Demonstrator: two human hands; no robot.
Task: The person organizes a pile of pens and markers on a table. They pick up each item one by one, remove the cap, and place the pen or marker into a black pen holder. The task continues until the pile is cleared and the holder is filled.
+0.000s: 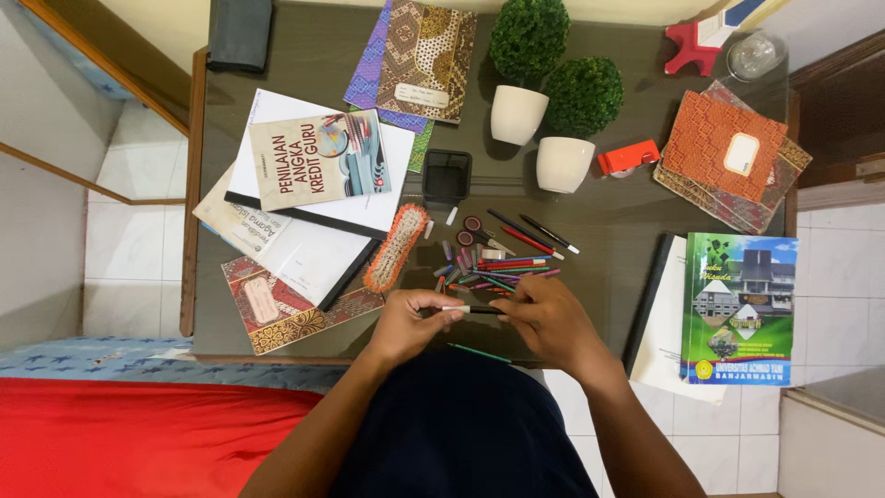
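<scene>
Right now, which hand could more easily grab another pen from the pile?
Probably the right hand. It sits just below the pile of pens, nearly touching it. The left hand is farther off to the side. Both hands are pinching a dark pen, so one must let go.

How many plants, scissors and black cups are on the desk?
Potted plants: 2
Scissors: 1
Black pen cup: 1
Total: 4
Both hands, left hand and right hand, hold one pen.
</scene>
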